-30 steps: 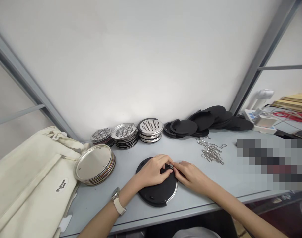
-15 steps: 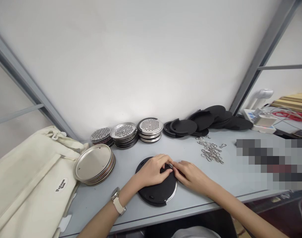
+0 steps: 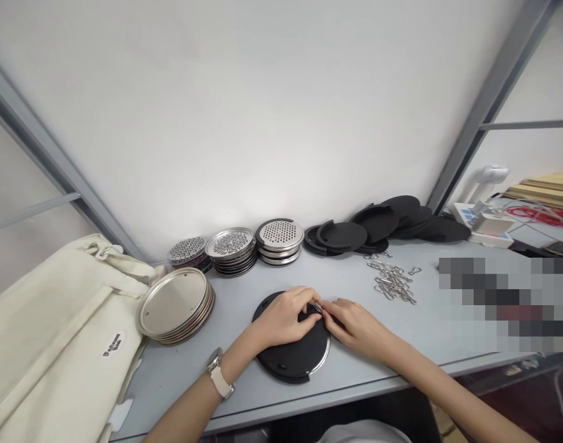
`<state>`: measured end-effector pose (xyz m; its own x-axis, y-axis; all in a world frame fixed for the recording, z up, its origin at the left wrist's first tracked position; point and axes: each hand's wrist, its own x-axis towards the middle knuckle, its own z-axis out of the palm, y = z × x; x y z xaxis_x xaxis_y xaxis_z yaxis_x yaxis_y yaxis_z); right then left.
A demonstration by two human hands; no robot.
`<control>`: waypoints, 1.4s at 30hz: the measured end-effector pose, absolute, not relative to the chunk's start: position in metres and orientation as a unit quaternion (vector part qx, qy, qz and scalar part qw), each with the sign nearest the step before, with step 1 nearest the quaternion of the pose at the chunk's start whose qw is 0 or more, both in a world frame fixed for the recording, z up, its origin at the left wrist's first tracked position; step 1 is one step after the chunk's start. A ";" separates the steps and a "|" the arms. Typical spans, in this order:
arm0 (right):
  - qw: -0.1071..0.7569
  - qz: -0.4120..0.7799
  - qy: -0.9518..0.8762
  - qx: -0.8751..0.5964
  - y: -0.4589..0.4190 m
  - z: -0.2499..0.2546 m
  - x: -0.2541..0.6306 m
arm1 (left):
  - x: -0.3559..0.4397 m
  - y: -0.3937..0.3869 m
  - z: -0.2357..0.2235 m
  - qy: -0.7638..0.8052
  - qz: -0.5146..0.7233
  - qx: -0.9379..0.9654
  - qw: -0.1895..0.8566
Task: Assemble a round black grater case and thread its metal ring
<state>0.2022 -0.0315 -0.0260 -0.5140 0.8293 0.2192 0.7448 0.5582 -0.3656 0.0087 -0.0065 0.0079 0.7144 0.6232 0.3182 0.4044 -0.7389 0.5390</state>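
Pinching a small metal clip (image 3: 317, 307) between the thumb and fingers of the left hand (image 3: 288, 317), with the wrist across the black disc (image 3: 293, 354) beneath. Gripping the same clip from the other side with the closed fingertips of the right hand (image 3: 355, 323), just beyond the disc's right edge. Mostly hidden by fingers there, so no telling exactly how the clip sits against the disc. Lying flat on the grey counter (image 3: 189, 375), near the front edge, the disc, with a strip of silver rim bare at the lower right and small slots in the black surface. On the left wrist, a watch (image 3: 215, 361) with a pale strap. Farther back, to the right, a loose heap of metal clips (image 3: 394, 283), with one apart beside it. Behind these, along the wall, an overlapping pile of black discs (image 3: 378, 224). Left of that pile, three stacks in a row: perforated metal discs (image 3: 281, 235), rough-faced silver discs (image 3: 231, 243) and dark-edged grater discs (image 3: 187, 249). Nearer, on the left, a taller stack of plain metal discs (image 3: 173, 301), just beside a cream bag (image 3: 69, 332).
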 end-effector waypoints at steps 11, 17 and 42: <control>0.183 0.118 -0.865 -0.453 -0.031 -0.024 0.202 | 0.009 -0.006 0.008 0.285 0.245 0.900 0.222; 0.183 0.116 -0.865 -0.452 -0.030 -0.026 0.202 | 0.009 -0.006 0.007 0.285 0.248 0.899 0.221; 0.207 0.138 -0.848 -0.469 -0.029 -0.030 0.203 | 0.009 -0.006 0.008 0.282 0.251 0.902 0.212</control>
<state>0.2026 -0.0293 -0.0304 -0.4749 0.8517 0.2213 0.7381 0.5225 -0.4269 0.0088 -0.0060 0.0078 0.7155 0.6140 0.3332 0.4013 -0.7517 0.5234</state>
